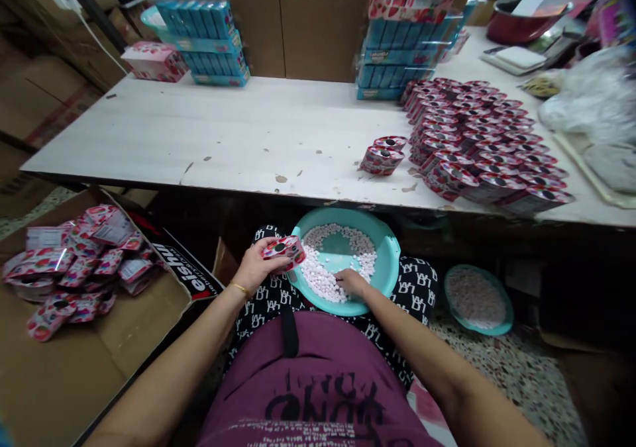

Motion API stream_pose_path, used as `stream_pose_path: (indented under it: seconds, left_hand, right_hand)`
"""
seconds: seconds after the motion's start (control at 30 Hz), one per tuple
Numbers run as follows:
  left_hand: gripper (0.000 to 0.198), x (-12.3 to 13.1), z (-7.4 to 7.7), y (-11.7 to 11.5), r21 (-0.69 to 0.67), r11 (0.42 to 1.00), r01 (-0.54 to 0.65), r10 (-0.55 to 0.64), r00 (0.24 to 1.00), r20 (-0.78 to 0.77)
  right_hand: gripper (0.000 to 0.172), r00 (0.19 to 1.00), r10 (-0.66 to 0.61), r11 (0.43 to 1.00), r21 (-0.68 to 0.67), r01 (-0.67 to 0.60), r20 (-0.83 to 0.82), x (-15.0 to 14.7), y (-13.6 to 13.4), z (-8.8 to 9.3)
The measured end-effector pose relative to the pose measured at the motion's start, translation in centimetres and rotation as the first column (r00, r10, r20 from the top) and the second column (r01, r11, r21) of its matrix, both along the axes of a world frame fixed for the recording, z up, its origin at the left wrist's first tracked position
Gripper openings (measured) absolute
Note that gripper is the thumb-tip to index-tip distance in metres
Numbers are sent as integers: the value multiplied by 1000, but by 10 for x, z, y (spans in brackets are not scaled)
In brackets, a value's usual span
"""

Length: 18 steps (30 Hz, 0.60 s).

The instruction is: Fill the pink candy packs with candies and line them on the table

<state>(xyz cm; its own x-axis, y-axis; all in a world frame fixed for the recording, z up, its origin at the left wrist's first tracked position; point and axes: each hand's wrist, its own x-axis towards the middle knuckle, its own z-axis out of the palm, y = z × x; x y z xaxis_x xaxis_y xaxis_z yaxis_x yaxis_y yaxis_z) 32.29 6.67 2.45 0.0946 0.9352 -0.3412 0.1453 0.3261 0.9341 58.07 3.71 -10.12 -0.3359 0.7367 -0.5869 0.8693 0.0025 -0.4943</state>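
Observation:
On my lap rests a turquoise basin (392, 265) with many small pale pink-white pellets (318, 276) inside. My left hand (256, 265) is wrapped around a small red-and-pink pouch (293, 249) with strawberry print and a dark round opening on top, held at the basin's left rim. Down among the pellets is my right hand (352, 283), its fingers bent and pressed together; whatever they hold is hidden. Two similar pouches (382, 159) stand upright on the white table, just left of a large block of standing pouches (481, 142).
An open cardboard box (124, 341) at left holds a heap of flat pouches (84, 255). Blue packs (209, 40) and another blue stack (392, 69) stand at the back of the white table (248, 136). A second basin (479, 301) with pellets sits on the floor.

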Motion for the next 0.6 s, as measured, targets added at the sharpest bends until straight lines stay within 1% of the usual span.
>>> stream_pose_path:
  seconds: [0.1,0.17,0.27,0.33,0.4,0.47,0.53,0.6]
  left_hand:
    - [50,11,-15,16,153,986,74,-46,983,-180]
    - [45,13,-23,24,237,965,114,-52,966,-254]
    - [37,16,-33,31,337,923,184,-61,937,-344]
    - [33,22,-39,33,389,891,236,-57,906,-420]
    - [34,31,-43,34,421,855,303,-58,862,-503]
    - [36,43,-47,35,424,826,372,-71,814,-576]
    - [36,54,-51,34,414,806,423,-84,774,-628]
    - [37,62,-55,33,408,796,446,-88,753,-652]
  right_hand:
    - [26,993,-54,999,-11,54,-101,13,7,7]
    - [26,985,-88,996,0,89,-148,23,11,17]
    - [25,950,-169,986,-31,166,-263,39,14,40]
    - [23,894,-255,967,-94,237,-369,49,17,59]
    - [23,834,-326,945,-144,293,-445,56,20,78]
    - [25,814,-348,937,-156,312,-466,60,25,94]
    - [27,824,-341,940,-162,300,-452,60,30,106]
    - [28,863,-302,953,-137,269,-406,58,36,115]
